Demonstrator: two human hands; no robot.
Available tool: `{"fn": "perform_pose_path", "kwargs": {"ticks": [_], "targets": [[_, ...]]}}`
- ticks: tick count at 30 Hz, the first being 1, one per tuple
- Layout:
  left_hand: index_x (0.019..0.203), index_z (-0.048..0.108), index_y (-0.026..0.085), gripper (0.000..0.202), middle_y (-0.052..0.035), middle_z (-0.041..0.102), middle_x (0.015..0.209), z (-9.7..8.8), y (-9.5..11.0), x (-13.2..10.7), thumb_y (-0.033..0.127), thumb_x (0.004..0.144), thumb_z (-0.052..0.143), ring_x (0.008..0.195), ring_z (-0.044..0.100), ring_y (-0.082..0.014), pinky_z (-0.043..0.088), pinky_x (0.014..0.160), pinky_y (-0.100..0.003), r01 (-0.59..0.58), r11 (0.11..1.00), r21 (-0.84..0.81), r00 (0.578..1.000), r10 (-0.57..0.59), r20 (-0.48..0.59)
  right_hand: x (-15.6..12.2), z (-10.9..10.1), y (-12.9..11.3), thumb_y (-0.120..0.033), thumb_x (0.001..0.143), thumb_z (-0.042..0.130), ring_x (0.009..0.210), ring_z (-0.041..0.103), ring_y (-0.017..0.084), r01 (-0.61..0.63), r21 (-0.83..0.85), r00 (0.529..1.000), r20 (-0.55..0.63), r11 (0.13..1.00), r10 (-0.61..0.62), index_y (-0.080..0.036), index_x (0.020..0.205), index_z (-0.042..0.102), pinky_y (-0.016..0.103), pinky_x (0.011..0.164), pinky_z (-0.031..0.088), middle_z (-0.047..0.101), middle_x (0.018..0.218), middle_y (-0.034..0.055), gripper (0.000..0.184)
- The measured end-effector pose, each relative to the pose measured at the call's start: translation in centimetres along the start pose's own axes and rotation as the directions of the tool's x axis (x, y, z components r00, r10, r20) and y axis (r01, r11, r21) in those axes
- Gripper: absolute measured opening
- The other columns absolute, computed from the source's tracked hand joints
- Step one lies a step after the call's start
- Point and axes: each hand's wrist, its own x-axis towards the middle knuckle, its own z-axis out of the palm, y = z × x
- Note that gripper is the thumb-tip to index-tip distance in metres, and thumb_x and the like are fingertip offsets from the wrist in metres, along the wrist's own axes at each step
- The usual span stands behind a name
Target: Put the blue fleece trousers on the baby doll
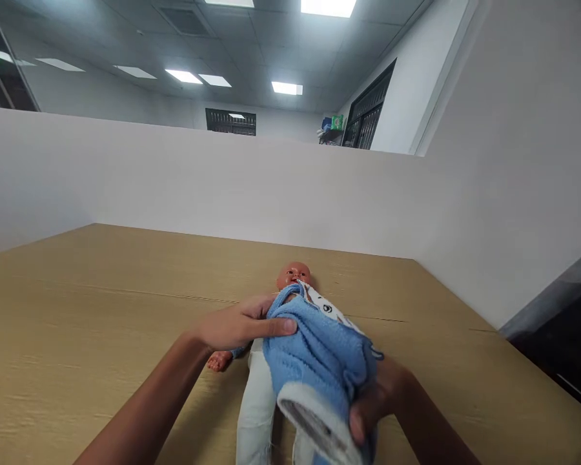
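Note:
A baby doll (294, 274) lies on its back on the wooden table (101, 310), head away from me, white trouser legs toward me. A light blue knitted garment (319, 361) with a white hem is bunched over its body. My left hand (239, 325) grips the garment's upper left edge near the doll's shoulder, thumb pressed on the fabric. My right hand (380, 403) holds the lower right part of the garment, thumb on the white hem. One small doll hand (219, 361) sticks out on the left below my left wrist.
White partition walls (271, 187) stand close behind the table and along its right side. A dark surface (561, 349) shows beyond the table's right edge. Bare wood spreads to the left of the doll.

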Motion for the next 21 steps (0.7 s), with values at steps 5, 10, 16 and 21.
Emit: {"fn": "perform_pose_path", "kwargs": {"ticks": [5, 10, 16, 21], "targets": [[0.089, 0.071, 0.016, 0.045, 0.001, 0.059, 0.071, 1.8, 0.8, -0.6, 0.06, 0.098, 0.07, 0.077, 0.06, -0.0125, 0.049, 0.063, -0.016, -0.055, 0.996, 0.069, 0.998, 0.056, -0.005, -0.1, 0.8, 0.6, -0.086, 0.065, 0.075, 0.085, 0.073, 0.03, -0.018, 0.277, 0.989, -0.138, 0.961, 0.058, -0.019, 0.085, 0.075, 0.046, 0.093, 0.06, 0.073, 0.079, 0.0094, 0.071], [0.107, 0.076, 0.015, 0.048, -0.0006, 0.066, 0.077, 3.9, -1.1, -2.2, 0.056, 0.084, 0.087, 0.092, 0.067, -0.0184, 0.054, 0.088, -0.025, -0.137, 0.977, -0.162, 0.989, 0.127, -0.073, -0.2, 3.3, -1.2, -0.067, 0.061, 0.09, 0.086, 0.07, 0.025, 0.111, 0.255, 0.981, -0.185, 0.961, -0.064, -0.02, 0.085, 0.069, 0.041, 0.098, 0.058, 0.071, 0.082, 0.0046, 0.056], [0.129, 0.073, 0.013, 0.062, -0.0138, 0.077, 0.117, 9.3, -3.7, -6.6, 0.059, 0.088, 0.081, 0.111, 0.07, -0.0275, 0.051, 0.104, -0.038, -0.026, 0.927, -0.373, 0.964, -0.076, -0.255, -3.4, 7.0, -2.3, -0.053, 0.079, 0.084, 0.122, 0.069, 0.03, -0.157, 0.109, 0.878, -0.44, 0.982, 0.189, -0.02, 0.13, 0.065, 0.049, 0.117, 0.048, 0.075, 0.128, 0.0123, 0.063], [0.124, 0.076, 0.015, 0.065, -0.0131, 0.078, 0.116, 14.0, -5.8, -9.6, 0.064, 0.081, 0.084, 0.115, 0.07, -0.0349, 0.053, 0.11, -0.047, 0.063, 0.963, -0.262, 0.896, -0.17, -0.409, -5.0, 11.0, -3.0, -0.055, 0.082, 0.076, 0.128, 0.067, 0.035, -0.4, -0.067, 0.791, -0.529, 0.914, 0.308, -0.017, 0.131, 0.067, 0.052, 0.118, 0.047, 0.072, 0.134, 0.0164, 0.062]]}}
